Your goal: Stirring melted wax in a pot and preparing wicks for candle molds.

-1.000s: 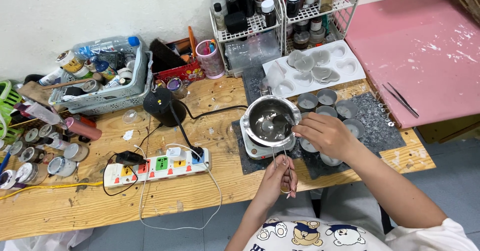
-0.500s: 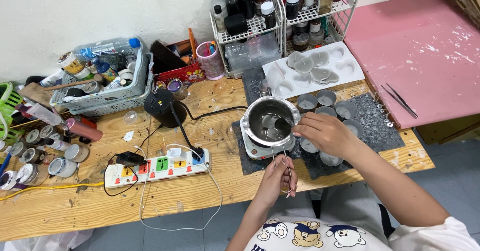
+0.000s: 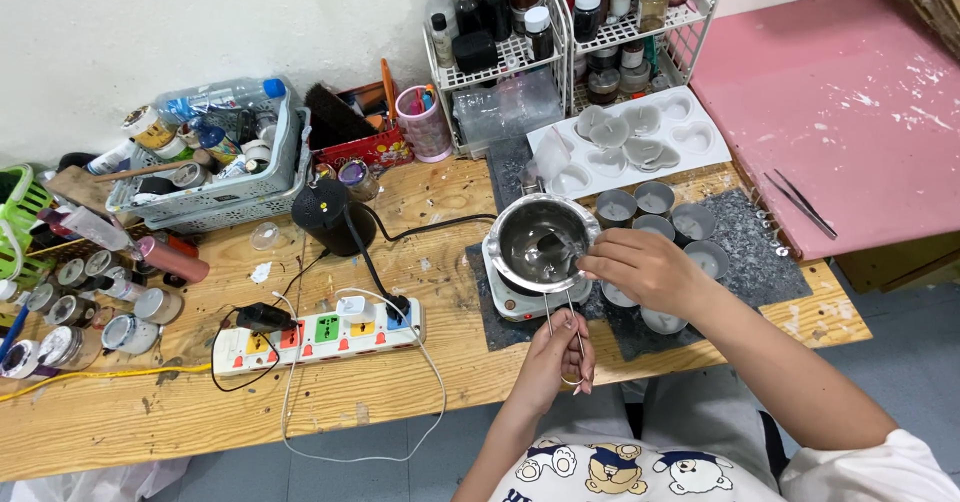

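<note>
Gripping the looped wire handle (image 3: 570,347) of a small metal pot (image 3: 541,242), the left hand (image 3: 553,360) is closing around it near the table's front edge, fingers curled over the wire, while the pot itself is sitting on a small white hot plate (image 3: 520,297) on a dark mat (image 3: 760,257). The right hand (image 3: 640,267) is reaching in over the pot's right rim, fingers bunched as if pinching or stirring with something slim, though what they are grasping is too small to tell. Inside the pot a pale, shiny liquid is showing, seemingly melted wax. Just beside the pot to the right, a cluster of round tins (image 3: 655,200) is standing on the mat, some already holding a grey fill, and behind them a white heart mould (image 3: 690,142) is lying. The work appears to be at the melting and stirring stage, with pouring not yet begun. Judging from this, a next move would be calling for a steady lift by the handle, keeping the pot level, and tilting slowly over one tin at a time, since the tins are crowding close together. A power strip (image 3: 320,330) is lying well to the left, its cables trailing over the wooden table (image 3: 400,402).
</note>
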